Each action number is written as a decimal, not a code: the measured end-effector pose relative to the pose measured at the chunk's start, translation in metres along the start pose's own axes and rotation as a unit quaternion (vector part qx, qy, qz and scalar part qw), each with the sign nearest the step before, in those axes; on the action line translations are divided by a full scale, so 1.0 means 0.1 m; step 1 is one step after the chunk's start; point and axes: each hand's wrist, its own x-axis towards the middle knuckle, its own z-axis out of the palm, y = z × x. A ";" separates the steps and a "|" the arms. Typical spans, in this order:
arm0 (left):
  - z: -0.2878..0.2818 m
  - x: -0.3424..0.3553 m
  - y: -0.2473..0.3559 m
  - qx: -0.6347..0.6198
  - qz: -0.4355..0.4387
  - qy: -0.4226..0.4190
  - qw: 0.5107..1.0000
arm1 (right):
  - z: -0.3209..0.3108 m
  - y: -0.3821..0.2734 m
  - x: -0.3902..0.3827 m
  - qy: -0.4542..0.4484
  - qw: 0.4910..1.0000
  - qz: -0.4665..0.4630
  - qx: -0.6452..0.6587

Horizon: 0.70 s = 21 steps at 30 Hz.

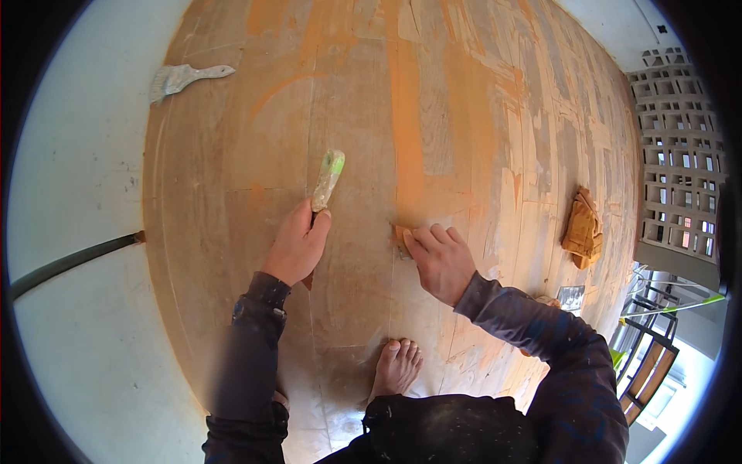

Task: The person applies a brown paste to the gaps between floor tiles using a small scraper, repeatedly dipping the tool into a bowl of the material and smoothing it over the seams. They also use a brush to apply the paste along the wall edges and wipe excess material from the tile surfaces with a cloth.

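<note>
My left hand (297, 243) grips a putty knife with a pale green, stained handle (329, 174); its dark, rust-coloured blade points back toward me, mostly behind the hand. Just right of it, my right hand (440, 259) pinches a small flat spreader (403, 236) coated in orange, low on the wooden floor (352, 116). Streaks of orange filler (410, 155) run along the boards ahead of that hand and across the right side. My bare foot (394, 367) rests on the boards between my arms.
A paintbrush (189, 77) lies at upper left beside a pale wall (81, 155) with a dark strip. A mustard cloth bundle (583, 228) and a metal plate (570, 298) lie at right, near a block lattice wall (680, 155) and a dark frame (649, 363).
</note>
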 end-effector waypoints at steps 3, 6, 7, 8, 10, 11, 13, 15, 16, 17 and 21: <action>0.03 0.05 0.01 0.021 0.006 -0.004 1.000 | -0.13 0.31 0.30 0.017 0.990 0.091 0.110; 0.01 0.05 0.04 0.018 0.000 -0.004 1.000 | -0.15 1.04 1.31 0.169 0.976 0.109 0.079; 0.01 0.03 0.06 0.021 -0.013 -0.003 1.000 | -0.16 1.29 1.71 0.191 0.972 0.121 0.070; 0.02 0.03 0.07 0.022 -0.026 -0.006 0.999 | -0.16 1.55 2.07 0.209 0.968 0.135 0.038; 0.08 0.04 0.01 0.023 -0.015 -0.002 1.000 | -0.16 1.98 2.62 0.227 0.964 0.138 -0.032; 0.08 0.02 -0.03 0.022 -0.006 0.004 1.000 | -0.14 2.07 2.81 0.245 0.960 0.126 -0.050; 0.09 0.01 0.01 0.014 -0.018 -0.007 1.000 | -0.11 2.21 3.05 0.236 0.961 0.127 -0.061; 0.07 -0.01 0.04 0.002 -0.033 -0.016 0.999 | -0.06 2.24 3.05 0.224 0.964 0.124 -0.071; 0.07 0.00 0.04 -0.016 -0.031 -0.019 0.999 | -0.05 2.21 2.93 0.204 0.971 0.097 -0.075; 0.08 0.01 0.03 -0.034 -0.028 -0.024 0.999 | -0.02 2.16 2.78 0.184 0.977 0.071 -0.080; -0.04 -0.05 0.00 -0.040 -0.043 -0.019 0.998 | 0.08 1.11 1.68 0.087 0.996 0.012 -0.032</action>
